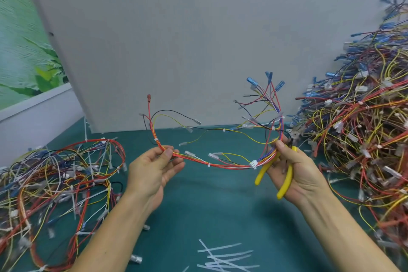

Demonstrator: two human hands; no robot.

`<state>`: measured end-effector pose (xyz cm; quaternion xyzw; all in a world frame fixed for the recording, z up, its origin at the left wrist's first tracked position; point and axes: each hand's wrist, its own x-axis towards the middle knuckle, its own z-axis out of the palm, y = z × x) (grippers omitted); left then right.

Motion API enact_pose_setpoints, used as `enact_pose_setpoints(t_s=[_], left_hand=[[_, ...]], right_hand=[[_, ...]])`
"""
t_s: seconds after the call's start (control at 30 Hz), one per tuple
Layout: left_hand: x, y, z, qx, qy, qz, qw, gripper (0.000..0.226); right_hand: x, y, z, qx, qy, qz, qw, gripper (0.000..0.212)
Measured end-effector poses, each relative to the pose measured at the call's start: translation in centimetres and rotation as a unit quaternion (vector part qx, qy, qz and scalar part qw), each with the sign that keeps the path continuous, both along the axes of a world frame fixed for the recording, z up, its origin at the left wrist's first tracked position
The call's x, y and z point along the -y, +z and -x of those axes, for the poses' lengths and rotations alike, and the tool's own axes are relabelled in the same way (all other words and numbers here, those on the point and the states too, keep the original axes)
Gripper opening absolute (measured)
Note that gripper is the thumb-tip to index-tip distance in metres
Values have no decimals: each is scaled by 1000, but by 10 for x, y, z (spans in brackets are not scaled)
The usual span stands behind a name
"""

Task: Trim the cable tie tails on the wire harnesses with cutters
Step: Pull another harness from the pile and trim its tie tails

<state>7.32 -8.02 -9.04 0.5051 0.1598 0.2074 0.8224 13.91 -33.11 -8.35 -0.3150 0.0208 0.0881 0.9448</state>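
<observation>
**Teal desk, one harness in the air, cutters sharing a hand with the wires**

Teal matting covers the desk (198, 210) in front of you. The big heap (357, 134) of harnesses fills your 3 o'clock. A smaller heap (55, 183) lies at 8 o'clock, and some of its ties show long white tails. Between them, at centre, you hold one harness (220, 164) slung in a curve above the desk. Your left hand (152, 172) pinches its red bundle between thumb and fingers at 9 o'clock. Your right hand (302, 174) curls round the yellow-handled cutters (287, 180), with its thumb pressing the other end of the bundle at 3 o'clock. Cut tails (223, 256) lie scattered at 6 o'clock.

The main risk is in your right hand. Blades and wires sit in one grip, and the cutting end is hidden behind your fingers. If you squeeze to steady the bundle, you could nick the insulation. The blue-tipped branches at 1 o'clock also hang near the big heap and could snag it if you swing that way. The ties on this harness look short already, so a stub could easily be missed.

- Heaps: two
- Harness held: one
- Hands: two
- Cutters: one pair
- Loose tails: about ten, overlapping too much for an exact count
- White ties on the held harness: at least four
</observation>
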Motion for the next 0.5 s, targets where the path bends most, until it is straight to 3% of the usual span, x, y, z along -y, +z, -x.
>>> enact_pose_setpoints(t_s=[0.33,0.43,0.5], left_hand=[[-2,-7,-1,-79,-19,-11,997,6],[0,-9,3,-172,-48,-154,972,18],[1,-10,6,-225,-46,-347,909,32]], right_hand=[[3,4,4,80,58,-13,995,16],[2,5,7,107,68,23,992,17],[0,5,8,111,64,37,991,17]])
